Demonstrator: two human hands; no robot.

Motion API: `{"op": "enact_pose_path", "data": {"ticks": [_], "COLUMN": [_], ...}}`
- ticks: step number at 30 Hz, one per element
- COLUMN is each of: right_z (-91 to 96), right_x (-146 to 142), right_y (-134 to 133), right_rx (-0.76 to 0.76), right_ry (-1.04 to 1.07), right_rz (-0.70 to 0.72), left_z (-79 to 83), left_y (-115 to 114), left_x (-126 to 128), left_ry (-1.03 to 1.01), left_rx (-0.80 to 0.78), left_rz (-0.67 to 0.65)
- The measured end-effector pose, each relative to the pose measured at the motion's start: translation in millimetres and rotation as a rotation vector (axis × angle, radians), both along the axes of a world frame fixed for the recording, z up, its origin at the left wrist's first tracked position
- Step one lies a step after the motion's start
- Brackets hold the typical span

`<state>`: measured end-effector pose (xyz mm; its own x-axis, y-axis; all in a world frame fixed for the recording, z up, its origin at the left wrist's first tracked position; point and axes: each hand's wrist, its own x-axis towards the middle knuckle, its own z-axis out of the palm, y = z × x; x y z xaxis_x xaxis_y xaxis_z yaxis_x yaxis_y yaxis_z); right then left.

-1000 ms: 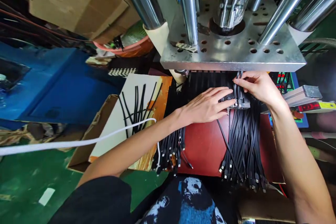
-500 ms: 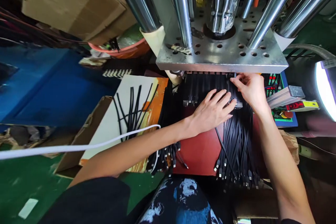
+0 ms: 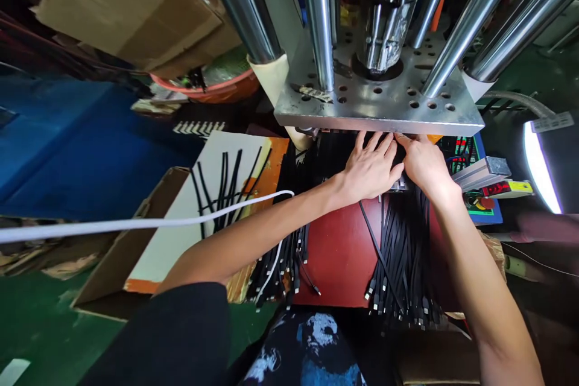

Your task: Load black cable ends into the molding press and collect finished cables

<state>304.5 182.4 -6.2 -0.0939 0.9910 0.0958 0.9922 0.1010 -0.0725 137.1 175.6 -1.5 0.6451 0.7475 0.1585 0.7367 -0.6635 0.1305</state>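
My left hand (image 3: 371, 167) lies flat, fingers stretched forward, on black flat cables at the foot of a steel press plate (image 3: 380, 110). My right hand (image 3: 423, 163) sits beside it, fingers reaching under the plate's front edge onto a small metal fixture (image 3: 400, 184); its fingertips are partly hidden. A thick bundle of black cables (image 3: 407, 253) hangs from the fixture over a red board (image 3: 339, 253) toward me. A second bundle of black cables (image 3: 289, 259) hangs at the board's left edge.
Chrome columns (image 3: 316, 12) rise from the plate. A white board (image 3: 212, 193) with a few loose black cables lies left, over a cardboard box. A white cord (image 3: 136, 223) crosses my left arm. A control panel (image 3: 479, 193) and a bright lamp (image 3: 538, 166) stand right.
Both hands have slid forward, deeper under the plate's front edge. The left hand's fingers have stretched out flat. The view has shifted slightly.
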Motion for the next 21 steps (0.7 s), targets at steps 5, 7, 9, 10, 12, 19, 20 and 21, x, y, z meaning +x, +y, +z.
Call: {"op": "enact_pose_path", "data": {"ticks": [5, 7, 9, 10, 12, 19, 20, 21], "right_z": [-3.8, -6.3, -7.6, -7.8, -7.9, -4.6, -2.3, 0.4], "right_x": [1.8, 3.6, 5.1, 5.6, 6.3, 4.9, 4.8, 4.5], "right_y": [9.1, 7.7, 8.5, 10.4, 17.4, 56.7, 57.8, 55.7], "right_rx": [0.029, 0.056, 0.057, 0.048, 0.03, 0.043, 0.026, 0.004], "right_ry": [0.009, 0.044, 0.069, 0.074, 0.076, 0.133, 0.133, 0.13], "right_rz": [0.048, 0.044, 0.031, 0.028, 0.039, -0.048, -0.06, -0.059], "left_z": [-1.2, -1.9, -1.8, -1.6, -1.5, -3.2, -2.1, -0.3], "left_y": [3.9, 7.3, 13.3, 17.1, 25.9, 67.1, 70.8, 71.7], "left_x": [-5.9, -6.3, -3.9, -1.9, 2.8, 20.8, 21.4, 20.0], "left_ry": [-0.01, -0.025, -0.032, -0.029, -0.015, 0.021, 0.019, 0.014], "left_rx": [0.007, 0.014, 0.013, 0.009, 0.0, 0.024, 0.017, 0.005], "left_rz": [-0.057, -0.056, -0.034, -0.019, 0.02, -0.023, -0.045, -0.058]}}
